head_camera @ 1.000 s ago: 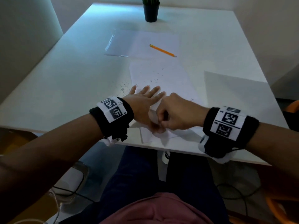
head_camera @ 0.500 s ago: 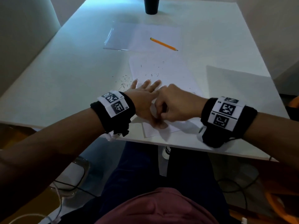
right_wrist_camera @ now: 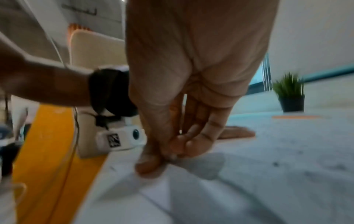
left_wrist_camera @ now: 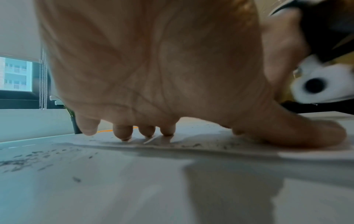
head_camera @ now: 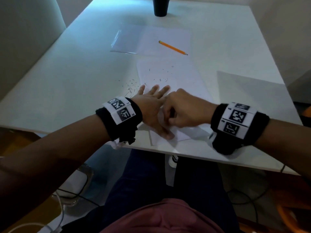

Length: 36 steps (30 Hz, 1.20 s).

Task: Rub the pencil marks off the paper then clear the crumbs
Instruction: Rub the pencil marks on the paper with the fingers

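Observation:
A white paper (head_camera: 176, 76) lies on the table, scattered with dark eraser crumbs, and more crumbs (head_camera: 133, 84) lie on the tabletop to its left. My left hand (head_camera: 154, 101) presses flat on the paper's near part with its fingers spread; the fingertips (left_wrist_camera: 124, 133) touch the sheet. My right hand (head_camera: 168, 118) is curled into a fist just right of it, over the sheet's near corner. In the right wrist view its thumb and fingers (right_wrist_camera: 168, 153) pinch a small pale eraser (right_wrist_camera: 173, 156), mostly hidden, against the paper (right_wrist_camera: 249, 174).
An orange pencil (head_camera: 173, 47) lies on a second sheet with a clear sleeve (head_camera: 134, 39) farther back. A black plant pot (head_camera: 160, 5) stands at the far edge. The table's near edge (head_camera: 202, 157) runs just below my wrists.
The head view has tilted down a little. My right fist has shifted slightly on the paper while my left hand stays pressed flat in the same place.

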Tool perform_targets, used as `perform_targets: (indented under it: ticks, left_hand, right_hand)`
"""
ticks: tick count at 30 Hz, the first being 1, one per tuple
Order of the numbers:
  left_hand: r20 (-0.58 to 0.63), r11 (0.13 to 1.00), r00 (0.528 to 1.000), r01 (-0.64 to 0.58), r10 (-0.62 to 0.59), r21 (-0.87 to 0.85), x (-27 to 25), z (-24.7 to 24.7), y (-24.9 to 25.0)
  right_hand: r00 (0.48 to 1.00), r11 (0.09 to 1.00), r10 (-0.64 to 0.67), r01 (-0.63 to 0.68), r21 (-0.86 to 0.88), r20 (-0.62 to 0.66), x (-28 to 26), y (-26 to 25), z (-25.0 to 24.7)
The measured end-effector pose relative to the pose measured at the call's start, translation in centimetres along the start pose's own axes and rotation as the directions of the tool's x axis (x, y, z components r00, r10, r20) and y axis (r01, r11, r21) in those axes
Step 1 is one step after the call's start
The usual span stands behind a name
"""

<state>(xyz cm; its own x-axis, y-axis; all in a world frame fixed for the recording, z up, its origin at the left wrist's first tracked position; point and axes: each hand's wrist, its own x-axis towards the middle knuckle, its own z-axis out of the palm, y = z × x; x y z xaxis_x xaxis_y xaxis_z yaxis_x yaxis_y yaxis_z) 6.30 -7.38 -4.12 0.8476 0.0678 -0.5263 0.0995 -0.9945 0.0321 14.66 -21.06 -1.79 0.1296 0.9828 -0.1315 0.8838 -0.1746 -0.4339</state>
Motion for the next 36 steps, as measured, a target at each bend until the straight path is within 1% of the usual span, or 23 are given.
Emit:
perform_targets:
  ticks: [2, 3, 6, 8, 10, 12, 15, 17, 18, 19, 20, 21, 23, 24, 25, 26, 27, 29, 30, 31, 33, 35, 36]
  left_hand:
    - [-0.003, 1.0, 1.0, -0.001, 0.001, 0.005, 0.2, 0.0, 0.1]
    - [-0.012, 1.0, 1.0, -0.007, 0.007, 0.003, 0.2, 0.1, 0.0]
    - [-0.044, 0.999, 0.999, -0.02, 0.019, -0.027, -0.2, 0.0, -0.4]
    - [-0.025, 0.999, 0.999, -0.024, 0.023, -0.042, -0.1, -0.3, -0.7]
    - [-0.02, 0.999, 0.999, -0.038, 0.037, -0.037, 0.0, -0.8, -1.1]
    - [-0.096, 0.997, 0.993, -0.065, 0.062, -0.033, -0.7, -1.1, -1.4]
    - [-0.272, 0.976, 0.943, -0.211, 0.192, -0.045, -3.4, -0.1, -1.0]
    - [-0.24, 0.929, 0.907, -0.367, 0.346, -0.048, -5.7, 1.7, 0.2]
    - [-0.189, 0.908, 0.895, -0.418, 0.405, -0.036, -6.7, 2.8, 0.8]
    - [-0.144, 0.902, 0.894, -0.431, 0.423, -0.025, -7.5, 3.8, 1.1]
    - [-0.117, 0.917, 0.912, -0.398, 0.392, -0.022, -7.9, 4.7, 1.0]
    - [-0.106, 0.948, 0.944, -0.318, 0.314, -0.023, -8.1, 5.1, 0.5]
    - [-0.108, 0.997, 0.992, -0.072, 0.07, -0.018, -7.9, 5.1, -0.8]
    - [-0.126, 0.999, 0.992, 0.026, -0.028, -0.019, -7.8, 4.8, -1.2]
    - [-0.154, 0.998, 0.986, 0.059, -0.062, -0.028, -7.7, 4.5, -1.2]
    - [-0.186, 0.999, 0.982, 0.019, -0.028, -0.046, -7.5, 4.3, -0.6]
    - [-0.202, 0.995, 0.978, -0.067, 0.051, -0.076, -7.5, 4.1, 0.5]
    - [-0.16, 0.968, 0.969, -0.212, 0.19, -0.132, -7.6, 4.3, 2.9]
    - [-0.123, 0.966, 0.972, -0.218, 0.201, -0.14, -7.6, 4.6, 3.5]
    - [-0.1, 0.974, 0.981, -0.18, 0.167, -0.135, -7.5, 4.9, 3.5]
    - [-0.095, 0.994, 0.995, -0.005, -0.006, -0.109, -7.2, 5.3, 2.1]
    - [-0.115, 0.98, 0.977, 0.169, -0.181, -0.105, -7.3, 5.1, 0.5]
    - [-0.145, 0.972, 0.966, 0.199, -0.216, -0.123, -7.4, 5.1, 0.0]
  right_hand:
    - [0.996, 1.0, -0.017, 0.015, 0.018, 0.086, -0.4, -0.4, 0.3]
    - [0.997, 1.0, 0.015, -0.016, 0.001, 0.069, -0.4, 0.5, -0.2]
    - [0.979, 0.982, 0.185, -0.187, -0.016, -0.081, 0.3, 4.3, -2.8]
    - [0.964, 0.966, 0.259, -0.258, 0.019, -0.067, 0.4, 5.7, -3.4]
    - [0.963, 0.963, 0.269, -0.268, 0.024, -0.028, 0.5, 6.2, -3.0]
    - [0.956, 0.954, 0.293, -0.293, 0.058, -0.002, 0.7, 6.7, -2.9]
    - [0.948, 0.944, 0.316, -0.318, 0.09, 0.027, 1.0, 7.2, -3.1]
    - [0.947, 0.942, 0.319, -0.321, 0.096, 0.033, 1.2, 7.2, -3.2]
    - [0.948, 0.943, 0.316, -0.318, 0.097, 0.028, 1.4, 7.1, -3.2]
    - [0.949, 0.944, 0.314, -0.315, 0.101, 0.025, 1.5, 7.1, -3.1]
    - [0.949, 0.943, 0.315, -0.315, 0.102, 0.026, 1.7, 7.0, -3.1]
    - [0.949, 0.944, 0.316, -0.317, 0.095, 0.026, 1.8, 7.0, -3.1]
    - [0.947, 0.945, 0.32, -0.321, 0.069, 0.023, 1.8, 6.9, -3.1]
    - [0.947, 0.945, 0.321, -0.321, 0.062, 0.025, 1.8, 6.9, -3.1]
    - [0.948, 0.946, 0.318, -0.319, 0.058, 0.029, 1.8, 6.9, -3.1]
    - [0.947, 0.946, 0.318, -0.32, 0.056, 0.032, 1.8, 6.9, -3.2]
    - [0.946, 0.945, 0.322, -0.323, 0.055, 0.032, 1.8, 6.9, -3.2]
    - [0.945, 0.944, 0.325, -0.326, 0.05, 0.028, 1.7, 6.8, -3.1]
    - [0.947, 0.945, 0.322, -0.323, 0.047, 0.021, 1.7, 6.8, -3.1]
    - [0.947, 0.946, 0.32, -0.321, 0.048, 0.016, 1.6, 6.7, -3.0]
    - [0.947, 0.945, 0.322, -0.322, 0.053, 0.017, 1.5, 6.7, -2.9]
    - [0.946, 0.945, 0.324, -0.324, 0.046, 0.018, 1.6, 6.7, -2.9]
    - [0.945, 0.944, 0.326, -0.327, 0.04, 0.024, 1.6, 6.6, -3.0]
